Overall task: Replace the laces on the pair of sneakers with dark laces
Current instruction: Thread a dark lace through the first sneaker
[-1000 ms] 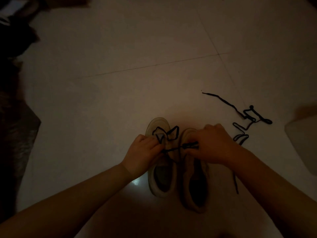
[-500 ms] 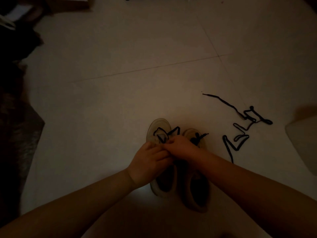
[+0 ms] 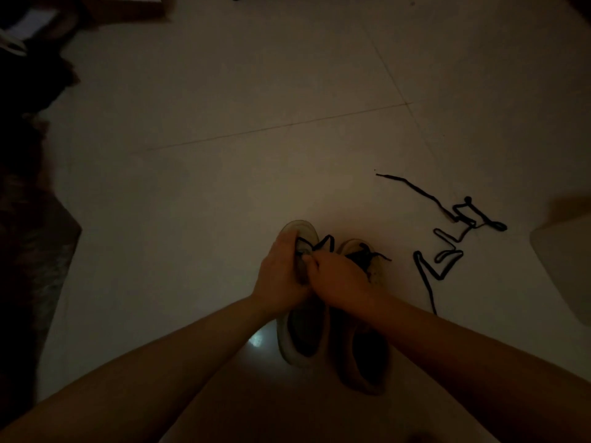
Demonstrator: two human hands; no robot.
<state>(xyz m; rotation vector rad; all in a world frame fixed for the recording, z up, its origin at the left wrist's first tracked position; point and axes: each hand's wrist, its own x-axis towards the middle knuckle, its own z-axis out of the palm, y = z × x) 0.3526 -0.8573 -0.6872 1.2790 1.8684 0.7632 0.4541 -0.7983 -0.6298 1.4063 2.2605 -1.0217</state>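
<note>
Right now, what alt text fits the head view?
Both hands, left hand and right hand, work a dark lace on the left sneaker beside its mate. A loose dark lace lies on the dim tiled floor.

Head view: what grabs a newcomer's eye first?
Both hands, left hand and right hand, meet over the left sneaker at lower centre, working a dark lace near its toe. The right sneaker sits beside it. A loose dark lace zigzags across the pale floor to the right.
</note>
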